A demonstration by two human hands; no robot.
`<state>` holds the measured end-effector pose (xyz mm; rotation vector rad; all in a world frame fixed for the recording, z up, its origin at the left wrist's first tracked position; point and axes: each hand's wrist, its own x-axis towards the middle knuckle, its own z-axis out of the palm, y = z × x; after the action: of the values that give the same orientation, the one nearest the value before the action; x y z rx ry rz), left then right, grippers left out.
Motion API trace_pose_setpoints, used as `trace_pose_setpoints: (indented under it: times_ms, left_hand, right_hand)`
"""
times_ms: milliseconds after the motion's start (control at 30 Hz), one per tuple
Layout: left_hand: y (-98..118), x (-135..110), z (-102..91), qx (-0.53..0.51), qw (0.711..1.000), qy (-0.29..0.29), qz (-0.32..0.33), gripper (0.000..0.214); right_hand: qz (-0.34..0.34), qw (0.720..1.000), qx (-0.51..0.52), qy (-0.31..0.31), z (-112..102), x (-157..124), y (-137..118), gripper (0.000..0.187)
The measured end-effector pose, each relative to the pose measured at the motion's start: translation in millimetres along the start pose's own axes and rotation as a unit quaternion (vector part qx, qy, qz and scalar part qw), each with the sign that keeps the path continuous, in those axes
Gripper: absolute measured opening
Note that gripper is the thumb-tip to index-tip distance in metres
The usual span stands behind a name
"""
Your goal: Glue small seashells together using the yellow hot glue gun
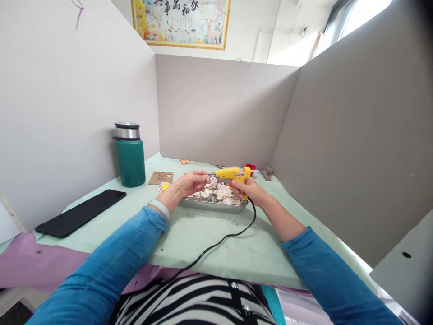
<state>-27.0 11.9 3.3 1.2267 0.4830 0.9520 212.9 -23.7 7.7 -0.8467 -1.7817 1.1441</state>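
My right hand is wrapped round the handle of a yellow hot glue gun, its nozzle pointing left. A pale glue stick sticks out of its back end, and a black cord runs down toward the table's front edge. My left hand pinches a small whitish piece, perhaps a shell, close to the nozzle tip; the fingers partly hide it. Beneath both hands lies a metal tray heaped with shells, white and spotted.
A green bottle stands at the left, behind a black phone-like slab. Near the left hand lie a brown card and a spotted piece with yellow. Grey partitions enclose the table; a red object sits behind the gun.
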Motion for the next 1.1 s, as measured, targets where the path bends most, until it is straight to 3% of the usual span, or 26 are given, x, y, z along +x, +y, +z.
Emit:
trace_pose_setpoints:
  times_ms: [467, 533, 633, 700, 833, 967, 1100]
  left_hand:
    - [2.0, 0.8, 3.3, -0.008, 0.999, 0.039, 0.008, 0.017]
    - [2.9, 2.4, 2.8, -0.015, 0.996, 0.086, 0.031, 0.014]
    - [3.1, 6.0, -1.8, -0.034, 0.974, 0.218, 0.055, 0.009]
    - [2.3, 8.3, -5.6, -0.043, 0.959, 0.275, 0.054, 0.007]
    - [-0.1, 10.4, -8.8, -0.044, 0.961, 0.268, 0.050, 0.007]
    - [-0.7, 10.1, -8.4, -0.031, 0.965, 0.258, 0.041, 0.007]
    - [0.6, 8.6, -7.2, -0.019, 0.969, 0.244, 0.033, 0.008]
  right_hand:
    - [0.010, 0.999, -0.039, -0.017, -0.8, -1.5, -1.5, 0.032]
    - [0.012, 0.998, -0.068, -0.012, -2.2, -0.6, -0.7, 0.033]
    - [0.020, 0.985, -0.171, 0.015, -5.3, 2.2, 0.4, 0.036]
    - [0.013, 0.956, -0.291, 0.048, -6.6, 4.1, 0.2, 0.039]
    - [-0.020, 0.851, -0.522, 0.047, -3.6, 5.3, -2.5, 0.040]
    - [0.007, 0.782, -0.623, -0.011, 3.4, 3.7, -7.0, 0.037]
    - [0.026, 0.744, -0.663, -0.082, 0.4, 2.6, -13.5, 0.047]
